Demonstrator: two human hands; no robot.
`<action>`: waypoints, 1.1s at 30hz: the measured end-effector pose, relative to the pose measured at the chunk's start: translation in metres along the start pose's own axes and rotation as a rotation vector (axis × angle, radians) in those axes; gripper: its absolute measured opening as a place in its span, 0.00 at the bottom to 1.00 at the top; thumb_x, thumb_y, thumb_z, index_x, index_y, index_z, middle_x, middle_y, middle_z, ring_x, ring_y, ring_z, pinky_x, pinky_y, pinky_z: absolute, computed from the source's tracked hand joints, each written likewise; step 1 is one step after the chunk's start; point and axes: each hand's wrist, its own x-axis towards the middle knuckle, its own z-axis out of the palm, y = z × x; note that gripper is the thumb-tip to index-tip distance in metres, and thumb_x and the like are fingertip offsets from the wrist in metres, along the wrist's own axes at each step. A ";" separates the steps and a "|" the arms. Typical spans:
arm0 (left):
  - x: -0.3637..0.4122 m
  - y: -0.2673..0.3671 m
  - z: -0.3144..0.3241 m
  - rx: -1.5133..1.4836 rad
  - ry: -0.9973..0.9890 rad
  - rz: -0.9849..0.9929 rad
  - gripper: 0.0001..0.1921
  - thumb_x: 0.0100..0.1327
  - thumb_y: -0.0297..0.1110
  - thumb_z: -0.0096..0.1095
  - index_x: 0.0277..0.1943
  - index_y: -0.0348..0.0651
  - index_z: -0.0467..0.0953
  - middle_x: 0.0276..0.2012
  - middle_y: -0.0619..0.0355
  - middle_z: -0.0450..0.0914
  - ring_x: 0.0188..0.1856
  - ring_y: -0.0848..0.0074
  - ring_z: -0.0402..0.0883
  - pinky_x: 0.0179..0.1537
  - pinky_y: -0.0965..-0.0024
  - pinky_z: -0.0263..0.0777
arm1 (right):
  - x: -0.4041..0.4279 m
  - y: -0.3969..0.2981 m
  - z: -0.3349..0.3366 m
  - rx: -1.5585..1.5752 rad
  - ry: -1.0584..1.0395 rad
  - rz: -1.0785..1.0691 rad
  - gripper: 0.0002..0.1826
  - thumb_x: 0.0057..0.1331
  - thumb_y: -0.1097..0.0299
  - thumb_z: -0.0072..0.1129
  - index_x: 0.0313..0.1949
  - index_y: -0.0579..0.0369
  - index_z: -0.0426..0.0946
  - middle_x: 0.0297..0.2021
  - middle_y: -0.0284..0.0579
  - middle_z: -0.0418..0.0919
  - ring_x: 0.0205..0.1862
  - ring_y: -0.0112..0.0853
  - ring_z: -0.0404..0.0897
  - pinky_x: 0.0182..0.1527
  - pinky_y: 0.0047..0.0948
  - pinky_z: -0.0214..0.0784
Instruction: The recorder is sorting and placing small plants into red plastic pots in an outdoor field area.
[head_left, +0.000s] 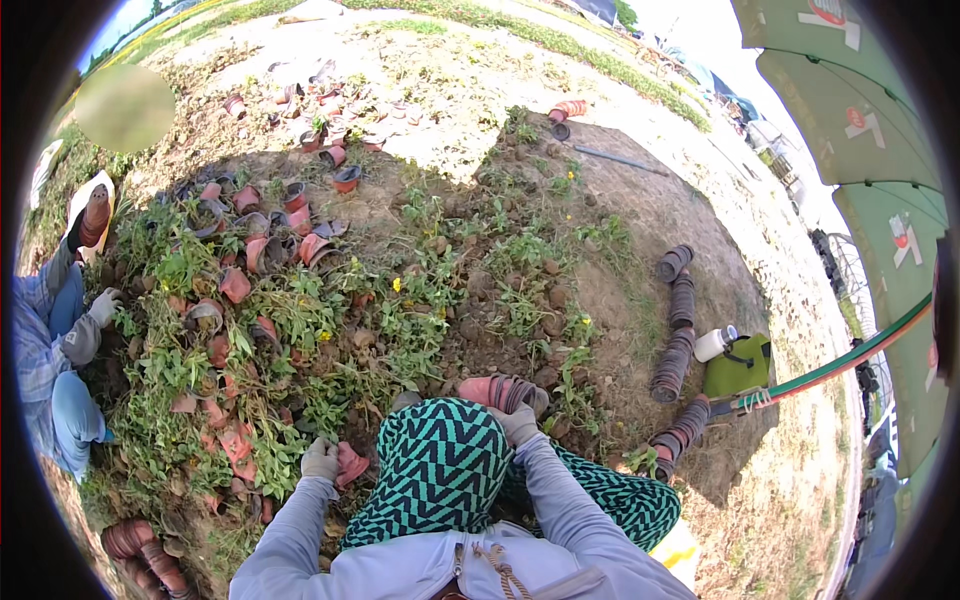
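Note:
My left hand, in a light work glove, grips a crumpled reddish plastic plant pot low beside my left knee. In my gloved right hand is a stack of nested plant pots, lying sideways just beyond my knee, its reddish end pointing left. Uprooted leafy plants, some with yellow flowers, spread over the soil ahead of me. Among them lie more loose reddish pots, several of them squashed. Rounded soil root balls show between the leaves.
Stacks of nested pots line the ground at right, beside a white bottle and a green bag. A striped pole slants from there to a green parasol. At left a gloved person works; more stacks lie lower left.

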 end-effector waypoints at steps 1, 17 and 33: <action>0.000 0.001 -0.002 0.084 0.010 0.069 0.08 0.55 0.36 0.58 0.31 0.43 0.71 0.29 0.48 0.77 0.33 0.54 0.76 0.36 0.58 0.68 | 0.000 0.001 0.000 0.027 -0.012 0.003 0.41 0.41 0.47 0.70 0.47 0.69 0.71 0.44 0.55 0.76 0.49 0.39 0.75 0.52 0.29 0.63; 0.000 0.022 -0.017 -0.017 -0.024 0.103 0.08 0.55 0.37 0.57 0.31 0.43 0.71 0.30 0.48 0.76 0.36 0.55 0.75 0.37 0.57 0.68 | -0.003 -0.008 -0.004 -0.081 -0.012 0.087 0.44 0.41 0.44 0.69 0.47 0.72 0.70 0.45 0.59 0.75 0.50 0.42 0.74 0.53 0.29 0.62; 0.072 0.142 -0.044 -0.857 0.174 0.202 0.06 0.64 0.32 0.53 0.34 0.40 0.71 0.24 0.69 0.67 0.26 0.87 0.62 0.29 0.82 0.59 | -0.020 -0.087 -0.007 0.739 -0.047 0.042 0.34 0.47 0.62 0.72 0.50 0.64 0.66 0.42 0.41 0.76 0.40 0.28 0.76 0.41 0.26 0.70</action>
